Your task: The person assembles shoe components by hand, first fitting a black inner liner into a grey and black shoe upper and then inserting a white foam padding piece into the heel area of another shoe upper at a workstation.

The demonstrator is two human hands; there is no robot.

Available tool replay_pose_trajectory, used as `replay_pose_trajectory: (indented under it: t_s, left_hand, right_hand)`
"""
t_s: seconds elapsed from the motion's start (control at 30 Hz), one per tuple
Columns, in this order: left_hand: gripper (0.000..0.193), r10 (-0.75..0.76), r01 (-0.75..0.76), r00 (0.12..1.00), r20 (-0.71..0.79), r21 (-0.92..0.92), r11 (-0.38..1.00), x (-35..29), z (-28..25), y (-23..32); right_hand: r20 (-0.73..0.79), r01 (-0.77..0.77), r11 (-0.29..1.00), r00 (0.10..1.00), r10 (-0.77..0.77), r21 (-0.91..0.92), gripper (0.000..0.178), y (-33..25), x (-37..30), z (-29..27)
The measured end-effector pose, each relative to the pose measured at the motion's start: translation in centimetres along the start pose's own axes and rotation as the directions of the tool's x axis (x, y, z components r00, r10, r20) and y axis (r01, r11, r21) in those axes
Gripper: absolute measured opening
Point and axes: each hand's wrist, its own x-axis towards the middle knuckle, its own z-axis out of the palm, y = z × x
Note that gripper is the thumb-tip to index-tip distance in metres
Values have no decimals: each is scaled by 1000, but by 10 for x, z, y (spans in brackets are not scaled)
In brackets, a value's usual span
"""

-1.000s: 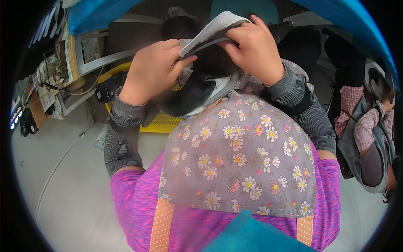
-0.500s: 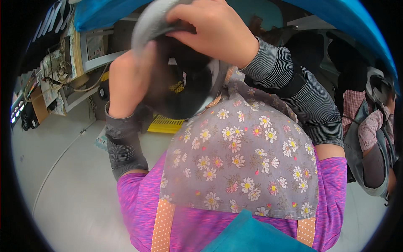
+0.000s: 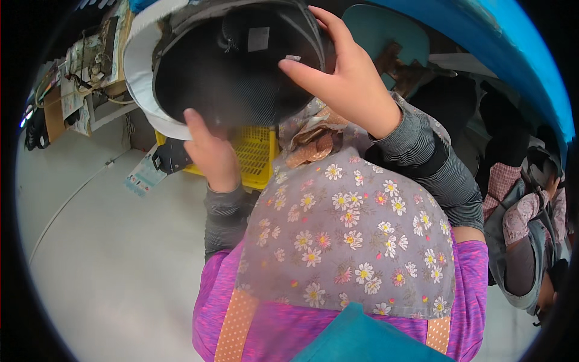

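The cap [image 3: 241,78] is held up at upper centre, its oval black lining finely ribbed, its pale brim smooth; the right hand [image 3: 347,84] grips its edge, thumb inside; the left hand [image 3: 211,154] grasps the lower edge, some fingers hidden; near below, a yellow slotted basket [image 3: 272,157]; leftward, open grey floor [image 3: 108,241].

A black-lined cap [image 3: 223,75] is held up, opening toward the viewer, pale grey brim [image 3: 140,72] leftward, small label [image 3: 258,39] inside.

The cap [image 3: 208,81] is black inside, its brim [image 3: 137,66] whitish; my grey apron [image 3: 338,253] is daisy-patterned, my dark sleeves [image 3: 458,192] striped.
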Motion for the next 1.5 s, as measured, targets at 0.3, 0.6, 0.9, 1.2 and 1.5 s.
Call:
replay_pose_trajectory:
  t_s: [0.3, 0.6, 0.9, 1.2, 1.5]
  left_hand:
    - [18, 94, -488, 687, 720, 362, 794, -16, 9, 47]
    - [24, 205, -838, 536, 819, 487, 246, 18, 33, -31]
    - [10, 239, -966, 243, 940, 211, 150, 3, 47, -49]
    - [19, 287, -818, 481, 828, 306, 488, -13, 52, -65]
    - [23, 206, -798, 569, 796, 475, 370, 11, 56, -62]
  right_hand:
    - [193, -40, 833, 965, 175, -552, 38, 17, -1, -3]
    - [495, 16, 790, 787, 369, -614, 28, 61, -10, -5]
    - [400, -29, 730, 822, 406, -682, 37, 77, 3, -7]
    - [396, -16, 769, 850, 347, -639, 44, 101, 1, -19]
    - [374, 51, 786, 897, 234, -616, 43, 97, 2, -27]
